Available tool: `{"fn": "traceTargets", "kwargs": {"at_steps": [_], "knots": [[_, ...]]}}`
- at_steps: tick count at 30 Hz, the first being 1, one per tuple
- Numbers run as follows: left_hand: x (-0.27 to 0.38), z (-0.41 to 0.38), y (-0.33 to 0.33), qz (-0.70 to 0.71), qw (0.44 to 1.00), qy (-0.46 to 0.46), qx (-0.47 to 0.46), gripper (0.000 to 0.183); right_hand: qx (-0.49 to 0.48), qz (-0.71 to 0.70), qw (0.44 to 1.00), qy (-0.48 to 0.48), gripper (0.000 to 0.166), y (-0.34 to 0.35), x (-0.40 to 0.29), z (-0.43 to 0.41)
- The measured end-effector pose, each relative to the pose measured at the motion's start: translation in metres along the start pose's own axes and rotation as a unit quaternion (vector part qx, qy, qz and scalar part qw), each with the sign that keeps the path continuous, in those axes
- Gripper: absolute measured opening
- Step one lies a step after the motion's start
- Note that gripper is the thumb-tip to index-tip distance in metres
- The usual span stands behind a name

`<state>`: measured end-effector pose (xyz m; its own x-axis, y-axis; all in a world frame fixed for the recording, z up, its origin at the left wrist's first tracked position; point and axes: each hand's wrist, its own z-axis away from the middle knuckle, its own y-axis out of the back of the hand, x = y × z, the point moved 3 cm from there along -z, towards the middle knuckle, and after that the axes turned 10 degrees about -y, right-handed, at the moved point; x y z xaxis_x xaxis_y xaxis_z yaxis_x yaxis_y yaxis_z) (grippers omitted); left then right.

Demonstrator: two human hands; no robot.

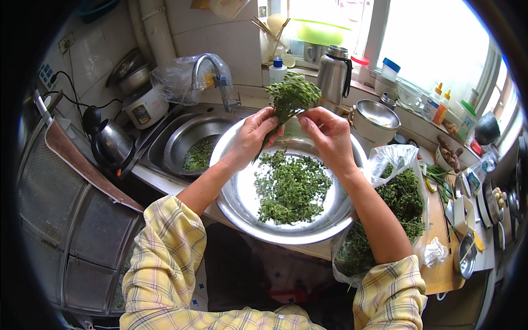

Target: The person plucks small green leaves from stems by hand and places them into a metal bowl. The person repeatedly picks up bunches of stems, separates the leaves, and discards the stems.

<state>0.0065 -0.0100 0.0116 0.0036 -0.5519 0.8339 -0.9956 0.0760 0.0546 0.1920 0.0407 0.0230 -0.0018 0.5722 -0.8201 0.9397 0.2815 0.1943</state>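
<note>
My left hand grips a bunch of green flower-headed sprigs by the stems, with the heads up and the stem ends pointing down. At the bunch's right side, the thumb and fingertips of my right hand pinch a thin stem. Both hands are above the far part of a wide stainless steel basin. Loose small green sprigs and buds lie in the middle of its floor. To the right, a clear plastic bag holds more green sprigs; my right forearm partly covers it.
A sink bowl with green bits in it lies left, under a curved faucet. Beyond the basin stand a steel flask and a small pot. A wooden board and a metal bowl are at right.
</note>
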Motion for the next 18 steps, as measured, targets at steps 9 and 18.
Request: {"fn": "traceTargets", "kwargs": {"at_steps": [9, 18], "knots": [[0.002, 0.003, -0.009, 0.003, 0.999, 0.011, -0.047, 0.022, -0.071, -0.084, 0.993, -0.045, 0.015, -0.002, 0.004, -0.004], [0.012, 0.0, -0.009, 0.148, 0.985, 0.078, 0.038, 0.015, -0.125, -0.145, 0.98, -0.053, 0.014, -0.002, 0.0, -0.002]]}}
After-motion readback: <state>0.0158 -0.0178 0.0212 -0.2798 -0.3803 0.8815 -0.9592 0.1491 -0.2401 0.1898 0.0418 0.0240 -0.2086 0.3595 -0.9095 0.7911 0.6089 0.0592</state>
